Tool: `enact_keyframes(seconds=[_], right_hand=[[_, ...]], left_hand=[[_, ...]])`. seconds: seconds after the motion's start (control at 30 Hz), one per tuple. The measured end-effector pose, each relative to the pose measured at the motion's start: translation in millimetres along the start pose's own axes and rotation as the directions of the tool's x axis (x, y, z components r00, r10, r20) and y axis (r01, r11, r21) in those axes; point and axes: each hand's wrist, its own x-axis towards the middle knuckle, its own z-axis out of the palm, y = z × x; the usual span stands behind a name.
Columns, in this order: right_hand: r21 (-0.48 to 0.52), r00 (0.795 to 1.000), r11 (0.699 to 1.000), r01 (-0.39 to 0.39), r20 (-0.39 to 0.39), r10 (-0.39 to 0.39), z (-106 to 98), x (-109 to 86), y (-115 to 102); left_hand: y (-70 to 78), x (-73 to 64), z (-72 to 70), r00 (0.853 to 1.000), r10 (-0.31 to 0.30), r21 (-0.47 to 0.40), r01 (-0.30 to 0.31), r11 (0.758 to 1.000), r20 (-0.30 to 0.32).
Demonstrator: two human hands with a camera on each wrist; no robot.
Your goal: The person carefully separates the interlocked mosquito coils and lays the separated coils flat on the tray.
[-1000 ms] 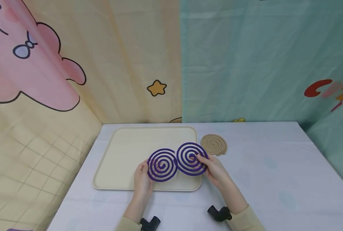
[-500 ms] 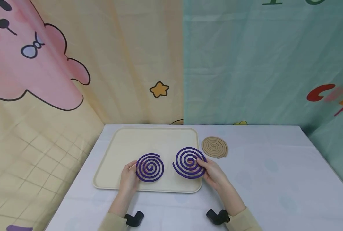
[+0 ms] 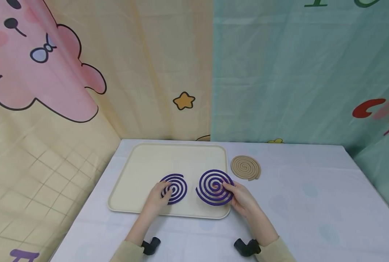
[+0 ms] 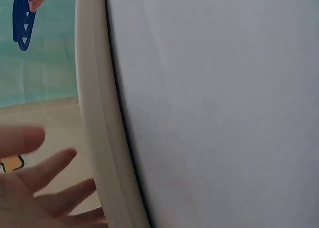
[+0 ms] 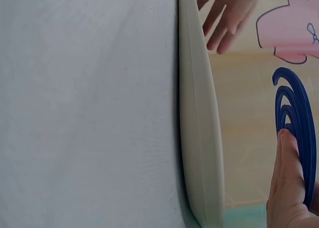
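In the head view a purple mosquito coil lies in the front middle of the cream tray. My left hand is over its left part, hiding some of the rings. The left wrist view shows the left hand's fingers spread apart, with nothing gripped. A second purple mosquito coil is held up by my right hand, pinched at its right side above the tray's right end. Seen edge-on in the right wrist view, this coil stands tilted up from the fingers.
Right of the tray, a tan spiral coil lies flat on the white-covered table. Printed curtains hang behind and at both sides. A black wrist-camera mount sits on the right wrist, another on the left.
The two purple coils have come apart. My left hand took one leftward, set it down on the tray and let go. The right hand still holds its coil, slightly lower.
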Motion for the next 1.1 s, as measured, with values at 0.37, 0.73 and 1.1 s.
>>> enact_keyframes(seconds=[0.37, 0.73, 1.1], right_hand=[[-0.03, 1.0, 1.0, 0.009, 0.03, -0.008, 0.9, -1.5, 1.1], [-0.098, 0.999, 0.995, -0.024, 0.042, 0.029, 13.0, 5.6, 6.3], [-0.186, 0.999, 0.981, -0.053, -0.001, 0.053, 29.3, 16.5, 8.6]], left_hand=[[-0.5, -10.1, 0.9, 0.992, -0.012, 0.205, -0.014, 0.979, 0.123], [5.7, -12.8, 0.2, 0.997, -0.036, 0.295, 0.012, 0.955, 0.074], [5.9, -13.7, -0.6, 0.999, -0.033, 0.319, 0.022, 0.947, 0.031]])
